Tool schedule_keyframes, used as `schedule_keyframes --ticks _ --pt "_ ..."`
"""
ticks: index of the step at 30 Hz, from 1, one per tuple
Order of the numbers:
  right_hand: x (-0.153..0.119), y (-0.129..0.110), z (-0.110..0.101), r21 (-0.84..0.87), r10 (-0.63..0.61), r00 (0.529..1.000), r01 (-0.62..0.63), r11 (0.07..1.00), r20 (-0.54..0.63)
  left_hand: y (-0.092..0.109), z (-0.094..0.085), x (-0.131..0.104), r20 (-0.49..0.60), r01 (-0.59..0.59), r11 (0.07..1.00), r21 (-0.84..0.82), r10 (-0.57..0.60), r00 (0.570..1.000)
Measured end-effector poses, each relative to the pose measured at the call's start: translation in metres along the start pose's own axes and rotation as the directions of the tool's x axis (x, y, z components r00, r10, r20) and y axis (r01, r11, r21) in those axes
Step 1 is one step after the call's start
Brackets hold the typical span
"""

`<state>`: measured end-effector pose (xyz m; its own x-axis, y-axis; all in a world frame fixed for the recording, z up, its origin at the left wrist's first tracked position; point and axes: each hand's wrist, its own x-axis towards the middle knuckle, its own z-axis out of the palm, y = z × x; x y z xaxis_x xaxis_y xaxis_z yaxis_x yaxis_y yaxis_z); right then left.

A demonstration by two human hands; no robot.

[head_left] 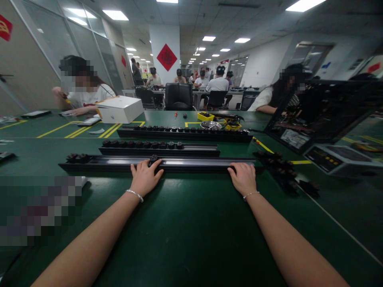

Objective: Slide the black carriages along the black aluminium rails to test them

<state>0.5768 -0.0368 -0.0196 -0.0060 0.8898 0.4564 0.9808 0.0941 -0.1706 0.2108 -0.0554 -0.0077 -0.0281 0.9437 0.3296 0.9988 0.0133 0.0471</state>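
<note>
A long black rail [191, 162] with a shiny channel lies across the green table in front of me. My left hand [143, 177] is at its near side, fingers around a small dark round part [153, 159] that sits in the channel. My right hand [243, 178] grips the same rail near its right end, fingers bent over the edge. More of these dark parts [77, 158] sit at the rail's left end. Behind it, a shorter black rail [200, 148] carries a row of similar parts. Farther back is another filled rail [185, 134].
Loose dark parts [279, 169] are piled right of the rail, beside a grey metal-cased unit [341, 159] and an open black computer case [317, 111]. A white box [121, 109] and yellow trays [206, 116] stand farther back. People sit at both sides.
</note>
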Motion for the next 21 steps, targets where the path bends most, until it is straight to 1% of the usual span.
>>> schedule_keyframes --ticks 9,21 --pt "-0.0001 -0.0003 -0.0003 0.009 -0.004 1.000 0.004 1.000 -0.008 0.0013 -0.0038 0.0006 0.043 0.000 1.000 -0.020 0.001 0.999" --pt "-0.0013 -0.0040 -0.0024 0.007 0.016 1.000 -0.016 1.000 -0.006 0.0013 -0.0039 0.0005 0.027 -0.047 0.997 -0.053 0.048 0.998"
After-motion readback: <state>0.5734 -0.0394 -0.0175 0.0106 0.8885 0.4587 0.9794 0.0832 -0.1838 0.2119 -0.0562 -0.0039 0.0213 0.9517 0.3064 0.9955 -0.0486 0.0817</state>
